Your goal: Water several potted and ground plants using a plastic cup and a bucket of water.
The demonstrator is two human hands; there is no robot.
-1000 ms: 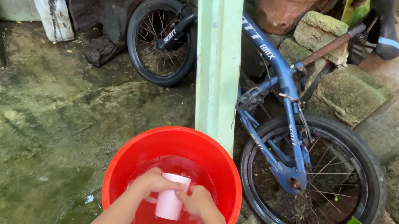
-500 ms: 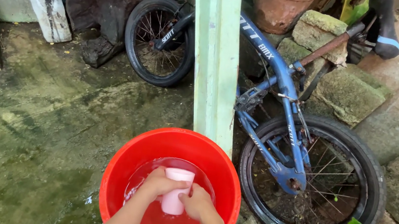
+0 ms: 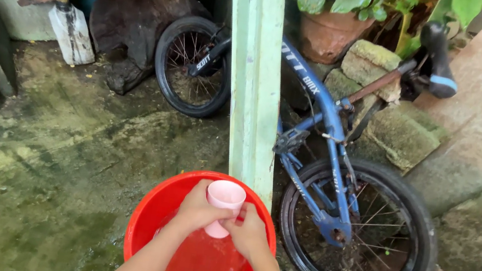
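Note:
A pale pink cup (image 3: 224,202) is held upright above a red bucket (image 3: 144,223) that holds water. My left hand (image 3: 198,208) grips the cup from the left side. My right hand (image 3: 249,231) grips it from the right and below. The cup's rim faces up and its lower part is hidden by my fingers. The bucket stands on wet concrete at the foot of a pale green post (image 3: 254,73).
A blue bicycle (image 3: 327,123) leans behind the post, its near wheel (image 3: 361,232) beside the bucket. Mossy stone blocks (image 3: 407,126) and a clay plant pot (image 3: 328,30) stand at the back right. A white plastic bottle (image 3: 72,31) and a dark stump (image 3: 134,15) stand at the back left.
Both hands have lifted the pink cup out of the water to above the bucket's rim. The view has tilted up, showing more of the plants at the back.

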